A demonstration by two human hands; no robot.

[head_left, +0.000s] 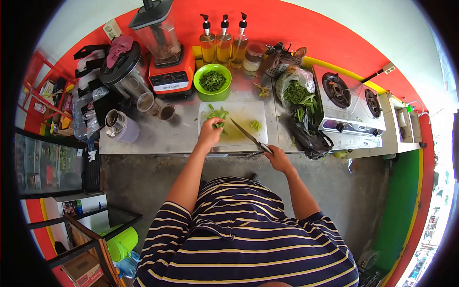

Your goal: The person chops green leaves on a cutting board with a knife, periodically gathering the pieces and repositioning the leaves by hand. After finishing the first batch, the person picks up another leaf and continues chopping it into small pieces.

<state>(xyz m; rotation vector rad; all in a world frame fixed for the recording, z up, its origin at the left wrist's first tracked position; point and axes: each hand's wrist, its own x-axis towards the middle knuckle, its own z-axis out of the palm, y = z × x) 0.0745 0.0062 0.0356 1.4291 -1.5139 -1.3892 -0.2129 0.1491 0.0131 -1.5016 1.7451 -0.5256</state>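
My left hand (209,132) is closed on a bunch of green leaves (217,116) lying on the white cutting board (248,111). My right hand (278,158) grips the handle of a long knife (246,133), whose blade angles up and to the left over the board, its tip close to the leaves. A small pile of chopped greens (256,125) lies on the board to the right of the blade. Behind the board stands a green bowl (212,80) holding chopped leaves.
A red-based blender (167,52) and a second jug (125,67) stand at the back left, with steel cups (120,125) nearby. Three pump bottles (223,42) line the wall. A bag of greens (297,93) and a two-burner stove (349,100) sit to the right.
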